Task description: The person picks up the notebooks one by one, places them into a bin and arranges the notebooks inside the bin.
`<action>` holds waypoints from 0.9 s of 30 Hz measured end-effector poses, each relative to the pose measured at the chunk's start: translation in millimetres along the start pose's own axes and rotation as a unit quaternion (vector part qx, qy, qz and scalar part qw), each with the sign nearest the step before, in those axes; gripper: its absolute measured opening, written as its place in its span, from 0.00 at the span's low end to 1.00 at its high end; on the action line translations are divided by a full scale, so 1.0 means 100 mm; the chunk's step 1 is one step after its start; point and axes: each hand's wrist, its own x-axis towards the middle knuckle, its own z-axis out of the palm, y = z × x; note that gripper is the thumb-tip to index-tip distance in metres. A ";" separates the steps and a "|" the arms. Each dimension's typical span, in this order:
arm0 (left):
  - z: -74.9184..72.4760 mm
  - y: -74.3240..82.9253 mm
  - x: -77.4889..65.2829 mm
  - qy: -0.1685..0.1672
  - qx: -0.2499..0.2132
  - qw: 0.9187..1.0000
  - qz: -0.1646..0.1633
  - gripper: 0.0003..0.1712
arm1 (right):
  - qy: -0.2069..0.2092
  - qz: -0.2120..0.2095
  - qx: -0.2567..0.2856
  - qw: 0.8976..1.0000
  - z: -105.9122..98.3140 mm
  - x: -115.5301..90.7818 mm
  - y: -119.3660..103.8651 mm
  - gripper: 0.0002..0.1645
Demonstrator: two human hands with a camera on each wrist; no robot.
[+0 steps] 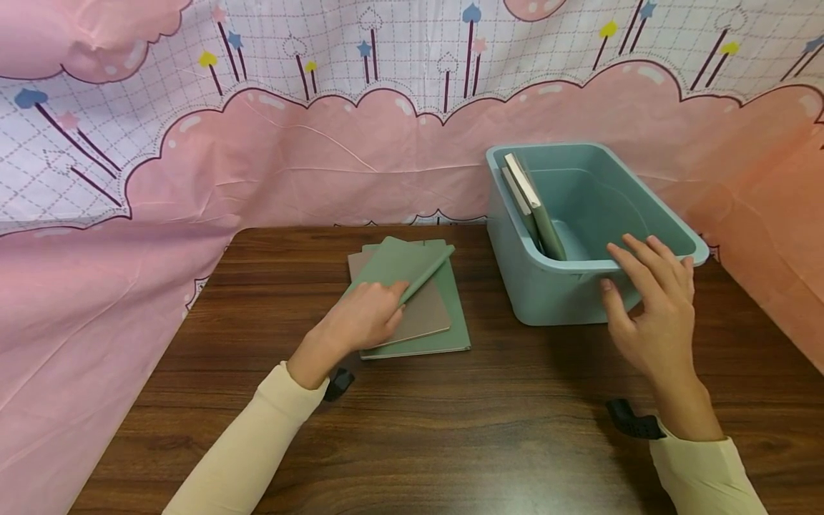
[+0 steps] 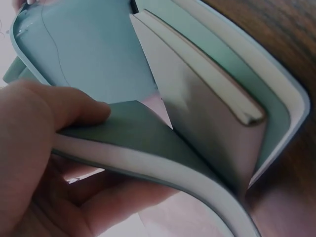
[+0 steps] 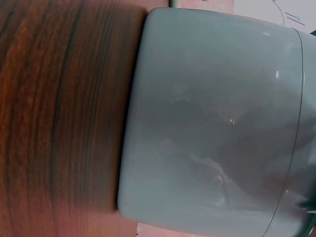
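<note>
My left hand (image 1: 363, 315) grips a green notebook (image 1: 404, 259) by its near edge, thumb on the cover and fingers beneath. That notebook is tilted above a small stack. In the left wrist view its pages (image 2: 143, 160) bow slightly. Under it lie a smaller brownish-pink notebook (image 1: 425, 315) and a larger green notebook (image 1: 458, 325). My right hand (image 1: 659, 322) is at the near rim of a blue-green plastic bin (image 1: 560, 297), fingers extended over the rim and thumb in front of the wall. The right wrist view shows the bin's outer wall (image 3: 207, 118).
Several notebooks (image 1: 547, 232) lean upright against the bin's left inner wall. A dark wood table (image 1: 463, 429) carries the stack on the left and the bin on the right. Behind hangs a pink patterned cloth (image 1: 386, 164). Each wrist has a black mount (image 1: 634, 422).
</note>
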 end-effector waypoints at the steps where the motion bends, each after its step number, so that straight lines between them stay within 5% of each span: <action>1: 0.00 0.00 0.00 0.003 -0.001 1.000 -0.003 0.13 | 0.001 0.000 0.001 1.000 0.00 0.00 0.00 0.26; 15: -0.01 0.02 -0.08 0.077 0.002 0.996 -0.053 0.18 | 0.002 0.002 0.003 1.000 0.01 0.00 -0.01 0.26; 27: -0.08 -0.02 -0.18 0.209 0.043 0.975 -0.069 0.08 | 0.009 -0.005 0.003 1.000 0.01 0.00 -0.02 0.26</action>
